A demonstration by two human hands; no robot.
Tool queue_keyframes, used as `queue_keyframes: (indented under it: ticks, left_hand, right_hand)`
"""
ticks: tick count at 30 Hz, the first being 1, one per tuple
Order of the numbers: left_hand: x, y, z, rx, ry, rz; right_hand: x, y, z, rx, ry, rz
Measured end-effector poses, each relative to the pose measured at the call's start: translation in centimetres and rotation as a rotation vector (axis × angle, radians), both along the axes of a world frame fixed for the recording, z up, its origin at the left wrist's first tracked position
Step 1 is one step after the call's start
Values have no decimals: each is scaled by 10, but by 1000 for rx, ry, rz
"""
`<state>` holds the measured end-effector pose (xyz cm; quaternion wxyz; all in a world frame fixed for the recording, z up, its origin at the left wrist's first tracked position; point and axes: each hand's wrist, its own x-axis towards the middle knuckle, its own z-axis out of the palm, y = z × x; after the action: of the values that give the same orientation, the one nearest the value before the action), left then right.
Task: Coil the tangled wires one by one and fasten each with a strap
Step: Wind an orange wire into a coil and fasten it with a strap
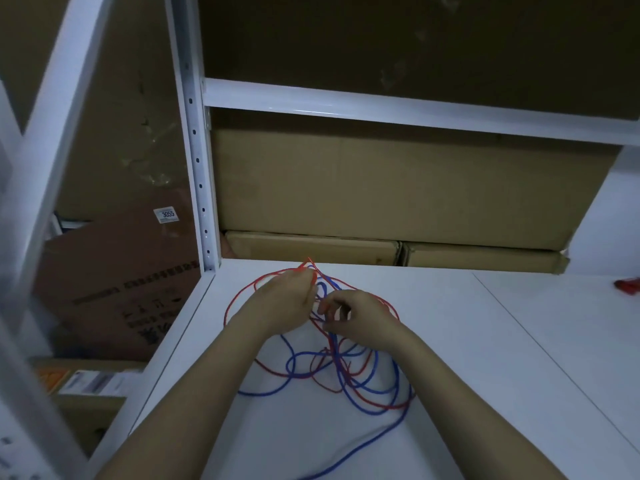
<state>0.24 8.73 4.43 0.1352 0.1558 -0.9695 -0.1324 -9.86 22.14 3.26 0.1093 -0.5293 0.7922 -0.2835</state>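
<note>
left hand (284,299): centre of frame, fingers curled, holding gathered loops of thin red wire (239,296); a folded end of the red wire sticks up past the fingertips
right hand (349,318): just right of the left hand, fingers curled, thumb and forefinger pinching strands where red wire and thin blue wire (363,386) cross; which strand it grips I cannot tell
red wire: big loop arcs round both hands from centre left to centre right, more loops lie below the hands
blue wire: tangled with the red below the hands, centre to lower centre; one strand trails to the bottom edge
white shelf surface (485,358): lower half of frame, wires lie on it
small red object (628,285): right edge, on the shelf surface, well apart from the wires, too cut off to identify
brown cardboard boxes (381,188): stacked behind the shelf surface, upper centre
white metal shelf upright (197,161): upper left, with holes
cardboard box with label reading 3055 (138,258): left
</note>
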Motion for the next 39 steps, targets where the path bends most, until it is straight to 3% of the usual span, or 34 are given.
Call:
queue_keyframes:
  ticks: [5,7,10,13,20,26,29,32,36,39]
  left_hand:
    - [12,5,-11,-19,-219,-80]
    - [17,-1,-15,30,-210,-58]
    - [22,-3,-24,185,-81,-28]
    - [23,6,-28,458,93,-25]
    - [18,13,0,896,579,16]
    - [10,7,33,1022,813,21]
    - [7,7,43,993,878,35]
    - [8,11,44,964,886,14]
    - [5,17,42,946,862,22]
    - [0,23,47,1058,901,-19]
  right_hand:
    - [6,2,-23,-62,173,-120]
    - [7,5,-32,-4,165,-194]
    - [12,13,-40,74,61,-172]
    - [15,20,-39,52,-54,-129]
    - [2,24,-16,-193,-56,-261]
    - [-28,20,-19,-130,83,-445]
    - [-41,17,-25,-85,-22,-469]
    - [-40,19,-25,-181,-34,-461]
    - [-17,16,-12,-463,92,-311]
    - [5,14,-17,-339,87,-152]
